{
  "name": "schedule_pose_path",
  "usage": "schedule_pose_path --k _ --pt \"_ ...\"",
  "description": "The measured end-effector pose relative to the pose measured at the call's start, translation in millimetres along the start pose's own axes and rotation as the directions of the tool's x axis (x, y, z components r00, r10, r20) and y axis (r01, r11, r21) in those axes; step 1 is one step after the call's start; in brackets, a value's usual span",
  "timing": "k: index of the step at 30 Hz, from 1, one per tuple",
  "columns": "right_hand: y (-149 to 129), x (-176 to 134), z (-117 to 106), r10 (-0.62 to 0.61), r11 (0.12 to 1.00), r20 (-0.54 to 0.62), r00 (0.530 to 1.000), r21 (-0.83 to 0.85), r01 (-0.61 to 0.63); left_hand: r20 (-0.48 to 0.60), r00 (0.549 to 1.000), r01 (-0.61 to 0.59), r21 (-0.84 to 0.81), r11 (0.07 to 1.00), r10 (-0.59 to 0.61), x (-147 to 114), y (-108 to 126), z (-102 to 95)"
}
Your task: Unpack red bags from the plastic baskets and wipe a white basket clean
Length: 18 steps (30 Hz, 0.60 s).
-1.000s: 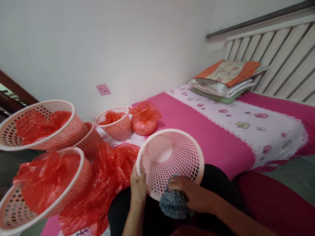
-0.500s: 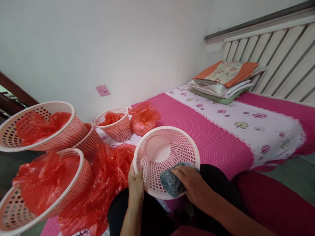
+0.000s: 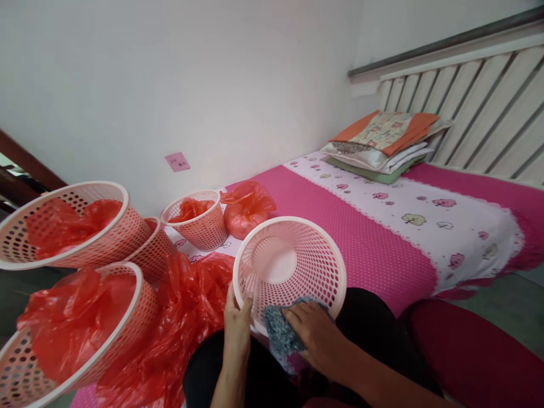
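A pink perforated plastic basket (image 3: 274, 260) tilts toward me above my lap, its inside bare down to the solid round bottom. My left hand (image 3: 238, 320) grips its near-left rim, thumb inside and fingers outside. Bunched under my right hand (image 3: 312, 334) is a grey-blue cloth (image 3: 280, 326), pressed over the basket's near rim and inner wall. The right fingers are closed on the cloth; part of it hangs below the rim.
Left of me stand several pink baskets (image 3: 140, 317) with red plastic bags inside. A loose red bag (image 3: 182, 317) lies beside my left knee; a tied red bag (image 3: 249, 212) sits behind. Folded pillows (image 3: 382, 141) rest on the bed (image 3: 340, 226). A dark red round seat (image 3: 471, 351) is at right.
My right hand has slid the cloth leftward and slightly down along the basket's near rim. The left hand keeps its hold, and the basket has turned only slightly.
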State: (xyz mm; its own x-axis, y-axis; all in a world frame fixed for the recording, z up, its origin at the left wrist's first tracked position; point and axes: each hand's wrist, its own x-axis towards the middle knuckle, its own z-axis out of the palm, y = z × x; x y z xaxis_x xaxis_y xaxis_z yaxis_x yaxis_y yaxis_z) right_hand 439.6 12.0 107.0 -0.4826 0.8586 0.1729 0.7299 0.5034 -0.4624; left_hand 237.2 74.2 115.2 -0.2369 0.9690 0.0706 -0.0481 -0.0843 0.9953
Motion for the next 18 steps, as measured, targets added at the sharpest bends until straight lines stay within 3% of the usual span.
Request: schedule_pose_path --k 4,7,10,13,15,18 --pt "-17.0 11.0 -7.4 0.011 0.998 0.04 0.999 0.053 -0.013 -0.038 0.998 0.042 -0.059 0.997 -0.044 -15.5 4.1 10.0" --pt "-23.3 15.2 -5.8 -0.076 0.983 0.063 0.995 0.172 0.065 -0.129 0.992 0.013 0.03 0.999 -0.009 -18.2 13.0 8.3" --pt "-15.5 18.2 -5.3 -0.112 0.946 0.03 0.993 0.309 0.097 -0.134 0.991 0.035 0.085 0.996 -0.023 -16.0 17.9 2.5" --pt "3.9 31.4 -18.5 -0.041 0.934 -0.084 0.996 0.35 0.068 -0.097 0.995 0.016 0.038 0.999 -0.013 -13.9 14.8 0.2" --pt "17.4 49.2 -34.2 0.047 0.959 -0.163 0.985 0.284 0.001 -0.087 0.996 -0.019 0.021 1.0 0.021 -13.1 10.9 1.1" --pt "32.2 85.6 -53.1 0.187 0.978 -0.141 0.972 0.117 -0.171 -0.073 0.997 -0.022 0.04 0.999 0.025 -12.8 6.5 3.1"
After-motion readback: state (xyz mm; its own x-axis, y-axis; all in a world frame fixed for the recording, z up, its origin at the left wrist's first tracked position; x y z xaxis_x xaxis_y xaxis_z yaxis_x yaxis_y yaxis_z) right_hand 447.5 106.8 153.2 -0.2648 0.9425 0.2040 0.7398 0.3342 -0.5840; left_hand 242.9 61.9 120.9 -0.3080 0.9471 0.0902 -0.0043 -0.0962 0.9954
